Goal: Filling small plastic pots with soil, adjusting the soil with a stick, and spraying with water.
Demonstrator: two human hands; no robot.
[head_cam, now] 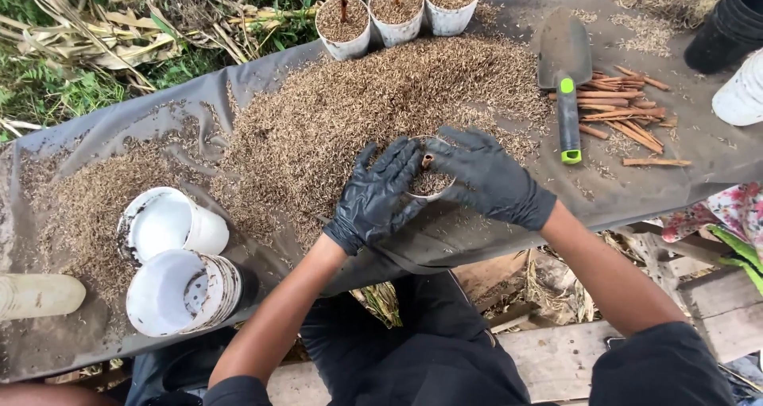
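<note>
Both hands wear black gloves and meet around a small white cup [430, 185] just right of the frame's centre. The left hand [378, 195] wraps the cup from its 9 o'clock side, fingers curled against the wall and rim, grasping it. The right hand [486, 179] comes in from 3 o'clock, its fingers [455, 145] bent over the rim at 12 o'clock and touching the cup; whether it grips or only presses cannot be told. The cup is filled with brown husks, and a short brown stick [427, 160] stands in it near the rim. The cup rests on a grey sheet [103, 132], at the 6 o'clock edge of a wide husk pile [358, 104]. At 12 o'clock from the hands, three filled cups [395, 8] stand in a row, each with a stick upright in it. At 2 o'clock lies a trowel [565, 80] with a green-and-black handle, blade pointing to 12, and just beside it a loose heap of cuttings [624, 112]. At 8 o'clock, well apart from the hands, two stacks of empty cups [179, 263] lie on their sides.
</note>
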